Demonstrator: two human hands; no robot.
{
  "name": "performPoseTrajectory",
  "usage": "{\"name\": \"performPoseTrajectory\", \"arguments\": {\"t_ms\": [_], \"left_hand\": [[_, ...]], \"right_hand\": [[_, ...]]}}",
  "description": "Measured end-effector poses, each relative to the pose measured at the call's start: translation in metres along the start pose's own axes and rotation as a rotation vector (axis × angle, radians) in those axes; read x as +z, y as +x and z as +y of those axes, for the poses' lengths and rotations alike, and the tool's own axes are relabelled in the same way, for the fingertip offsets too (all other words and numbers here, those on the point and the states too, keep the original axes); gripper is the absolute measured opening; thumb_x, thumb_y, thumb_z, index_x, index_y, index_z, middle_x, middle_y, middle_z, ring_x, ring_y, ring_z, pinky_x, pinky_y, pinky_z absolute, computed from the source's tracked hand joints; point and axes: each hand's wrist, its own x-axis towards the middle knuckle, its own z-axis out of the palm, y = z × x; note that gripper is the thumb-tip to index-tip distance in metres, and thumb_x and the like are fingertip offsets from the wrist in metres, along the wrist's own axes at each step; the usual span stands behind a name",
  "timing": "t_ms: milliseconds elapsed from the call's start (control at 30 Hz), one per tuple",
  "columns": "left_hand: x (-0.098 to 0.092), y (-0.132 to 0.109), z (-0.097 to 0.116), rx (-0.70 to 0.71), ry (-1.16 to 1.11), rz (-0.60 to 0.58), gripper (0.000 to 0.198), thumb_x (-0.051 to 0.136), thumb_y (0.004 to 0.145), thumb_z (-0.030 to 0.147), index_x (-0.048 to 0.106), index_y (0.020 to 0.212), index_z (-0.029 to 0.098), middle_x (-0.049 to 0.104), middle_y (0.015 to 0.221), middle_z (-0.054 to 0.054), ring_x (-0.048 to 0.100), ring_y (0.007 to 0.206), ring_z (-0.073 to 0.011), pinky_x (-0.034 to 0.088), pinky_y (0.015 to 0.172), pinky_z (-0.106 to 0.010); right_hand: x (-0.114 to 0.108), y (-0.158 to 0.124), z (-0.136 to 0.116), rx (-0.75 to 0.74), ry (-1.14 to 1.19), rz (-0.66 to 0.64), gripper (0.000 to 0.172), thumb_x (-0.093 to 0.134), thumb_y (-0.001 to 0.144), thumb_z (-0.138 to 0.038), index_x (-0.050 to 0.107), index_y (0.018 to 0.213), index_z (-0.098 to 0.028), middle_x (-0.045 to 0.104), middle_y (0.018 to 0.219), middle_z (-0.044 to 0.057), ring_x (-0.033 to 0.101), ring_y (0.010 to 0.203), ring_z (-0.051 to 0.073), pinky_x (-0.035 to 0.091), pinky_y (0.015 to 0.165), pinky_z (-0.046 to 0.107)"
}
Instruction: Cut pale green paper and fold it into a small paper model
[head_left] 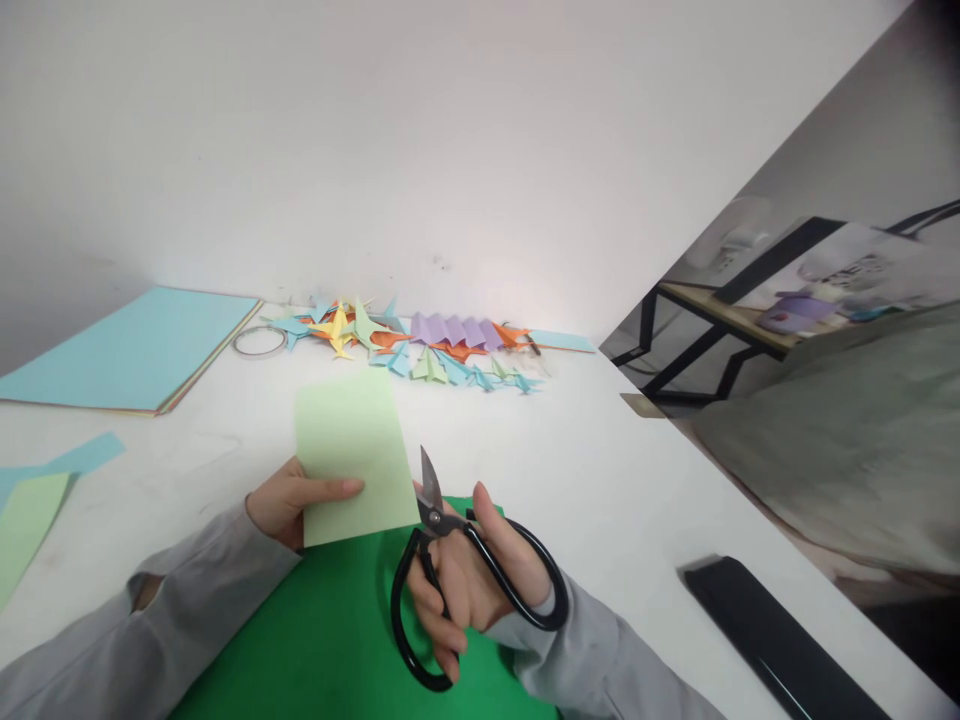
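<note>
My left hand [289, 500] pinches the lower left edge of a pale green paper sheet [352, 455], held up above the table. My right hand [469, 575] grips black-handled scissors [431, 500], fingers through the loops, blades nearly closed and pointing up beside the sheet's right edge. Under both hands lies a dark green sheet [337, 640] on the white table [600, 480].
A pile of folded coloured paper shapes [420, 345] lies along the wall, with a tape ring [259, 340] at its left. A stack of blue paper [135, 350] sits at far left, paper scraps [37, 490] nearer. A black flat object [772, 640] lies at right near the table edge.
</note>
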Motion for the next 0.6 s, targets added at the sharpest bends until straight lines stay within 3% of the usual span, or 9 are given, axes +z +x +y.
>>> {"name": "performPoseTrajectory", "arguments": {"t_ms": [200, 600], "left_hand": [[-0.01, -0.002, 0.012, -0.041, -0.071, -0.002, 0.038, 0.065, 0.068, 0.028, 0.066, 0.102, 0.011, 0.07, 0.094, -0.015, 0.061, 0.097, -0.0351, 0.05, 0.082, -0.045], [-0.006, 0.004, 0.005, 0.087, 0.051, 0.096, 0.038, 0.069, 0.067, 0.016, 0.063, 0.104, 0.011, 0.069, 0.099, -0.014, 0.063, 0.091, -0.0322, 0.051, 0.078, -0.045]], "right_hand": [[-0.003, -0.001, 0.0, 0.053, -0.002, -0.088, 0.065, 0.019, 0.079, -0.071, 0.016, 0.131, -0.032, 0.056, 0.07, 0.0, 0.051, 0.045, 0.014, 0.038, 0.049, 0.03], [-0.001, -0.002, 0.0, 0.036, -0.092, 0.051, 0.071, 0.001, 0.075, -0.074, -0.003, 0.134, -0.036, 0.055, 0.066, -0.002, 0.048, 0.042, 0.012, 0.034, 0.045, 0.026]]}}
